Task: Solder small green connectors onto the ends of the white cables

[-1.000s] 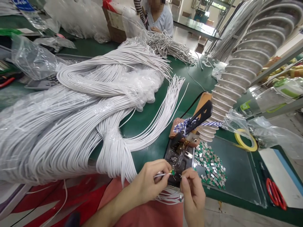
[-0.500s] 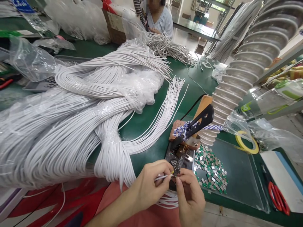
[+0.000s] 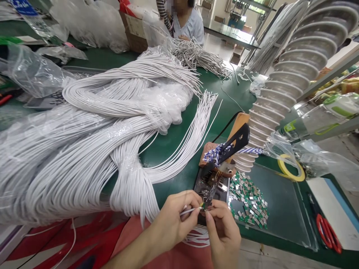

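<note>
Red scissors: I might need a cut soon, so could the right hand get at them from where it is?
Probably yes: the red scissors lie uncovered right of the right hand, though it's pinching a small part.

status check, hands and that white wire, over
Left hand pinching a white wire by its end. Right hand fingertips meet it at the tip, holding something too small to identify. Pile of small green parts just right of them.

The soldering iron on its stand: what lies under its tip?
Under the soldering iron lies a dark tray with bits of solder. Nearer, the left hand pinches a white wire and the right hand a small green board; both hands cover the tray's near edge.
</note>
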Demonstrator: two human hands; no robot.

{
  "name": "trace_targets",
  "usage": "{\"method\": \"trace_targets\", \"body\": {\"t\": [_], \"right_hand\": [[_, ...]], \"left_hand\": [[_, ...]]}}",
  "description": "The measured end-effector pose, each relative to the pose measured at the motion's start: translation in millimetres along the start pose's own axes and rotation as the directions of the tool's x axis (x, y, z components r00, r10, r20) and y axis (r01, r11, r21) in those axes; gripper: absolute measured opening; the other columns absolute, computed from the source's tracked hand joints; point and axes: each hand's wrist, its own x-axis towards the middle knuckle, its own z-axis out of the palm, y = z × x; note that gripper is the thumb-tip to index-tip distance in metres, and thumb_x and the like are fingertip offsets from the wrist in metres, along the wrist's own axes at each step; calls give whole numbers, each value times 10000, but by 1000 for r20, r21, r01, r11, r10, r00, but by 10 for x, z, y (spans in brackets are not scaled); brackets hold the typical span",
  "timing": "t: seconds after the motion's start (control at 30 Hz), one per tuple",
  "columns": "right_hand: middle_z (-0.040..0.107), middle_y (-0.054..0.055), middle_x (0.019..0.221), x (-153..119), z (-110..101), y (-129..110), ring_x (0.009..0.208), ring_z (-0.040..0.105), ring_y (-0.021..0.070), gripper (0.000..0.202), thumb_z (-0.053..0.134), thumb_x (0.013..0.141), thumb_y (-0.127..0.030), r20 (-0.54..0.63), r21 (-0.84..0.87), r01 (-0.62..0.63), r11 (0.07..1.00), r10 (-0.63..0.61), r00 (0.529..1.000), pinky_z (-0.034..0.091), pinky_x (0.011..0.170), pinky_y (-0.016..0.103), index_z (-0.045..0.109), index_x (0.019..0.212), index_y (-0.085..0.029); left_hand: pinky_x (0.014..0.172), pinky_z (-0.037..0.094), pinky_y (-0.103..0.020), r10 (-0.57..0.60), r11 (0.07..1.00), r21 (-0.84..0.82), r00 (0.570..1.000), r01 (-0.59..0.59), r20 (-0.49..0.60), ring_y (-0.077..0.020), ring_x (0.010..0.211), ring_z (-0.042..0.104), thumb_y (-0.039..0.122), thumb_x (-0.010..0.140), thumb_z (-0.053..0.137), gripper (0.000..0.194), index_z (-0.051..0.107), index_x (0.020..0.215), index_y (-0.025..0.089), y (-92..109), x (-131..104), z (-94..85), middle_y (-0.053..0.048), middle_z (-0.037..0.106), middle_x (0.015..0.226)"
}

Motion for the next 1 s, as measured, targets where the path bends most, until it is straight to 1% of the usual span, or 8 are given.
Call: {"method": "trace_targets", "body": {"t": [0.27, 0.37, 0.5, 0.6, 0.7, 0.77, 0.87, 1.0], "right_hand": [[607, 49, 977, 26, -12, -6, 869, 618, 170, 119, 564, 906, -157, 29, 9, -13, 1000, 12, 1000, 490, 742, 254, 617, 819, -218], [596, 46, 967, 29, -12, -37, 855, 604, 163, 117, 560, 916, -190, -15, 40, -40, 998, 41, 999, 482, 720, 240, 614, 816, -218], [540, 3, 769, -37, -46, -43, 677, 528, 135, 151, 569, 913, -258, -83, 26, -68, 997, 70, 994, 433, 590, 206, 591, 770, -217], [473, -29, 677, -145, -70, -11, 533, 432, 110, 96, 604, 881, -275, -14, -85, -34, 996, 32, 999, 344, 468, 202, 608, 798, -228], [514, -16, 714, -250, -63, 25, 523, 448, 117, 75, 606, 869, -311, 67, -174, 60, 983, -49, 997, 332, 439, 209, 622, 897, -243], [522, -15, 698, -284, -63, 34, 524, 460, 121, 73, 592, 878, -314, 123, -224, 131, 966, -105, 987, 341, 444, 208, 605, 885, -242], [494, -24, 652, -276, -111, 21, 496, 438, 113, 87, 575, 895, -294, 213, -274, 228, 934, -173, 962, 320, 424, 200, 571, 834, -233], [475, -20, 629, -237, -248, -12, 469, 448, 109, 152, 504, 932, -294, 292, -277, 326, 904, -244, 925, 325, 395, 195, 559, 809, -222]], "left_hand": [[669, 462, -229, 6, 999, 40, 1000, -5, -20, -157, 739, 621, 88, 840, 516, 163, 530, 697, 165, -12, 17, 44, -38, 637, 806], [675, 453, -223, 22, 999, 46, 1000, -21, -18, -151, 741, 614, 87, 850, 506, 167, 519, 704, 167, -34, 8, 30, -35, 632, 813], [681, 448, -221, -9, 999, 48, 1000, 10, -8, -149, 739, 608, 125, 880, 508, 183, 504, 703, 169, -70, -90, -28, -33, 623, 808], [686, 447, -212, -72, 997, 35, 996, 71, 47, -148, 759, 608, 143, 909, 490, 191, 505, 721, 172, -108, -233, -59, -30, 620, 832], [709, 447, -202, -100, 995, 18, 986, 99, 132, -145, 791, 607, 153, 931, 477, 183, 518, 754, 175, -145, -383, -49, -25, 610, 858], [721, 450, -197, -123, 992, 19, 973, 121, 196, -144, 810, 601, 179, 954, 464, 171, 544, 803, 177, -145, -461, -32, -26, 609, 887], [770, 455, -203, -158, 987, 47, 944, 151, 289, -151, 851, 590, 237, 992, 428, 188, 577, 890, 184, -89, -528, -23, -31, 612, 929], [803, 465, -208, -163, 986, 86, 915, 141, 370, -155, 849, 589, 260, 1013, 388, 237, 602, 933, 197, 44, -535, -31, -25, 626, 920]]}}
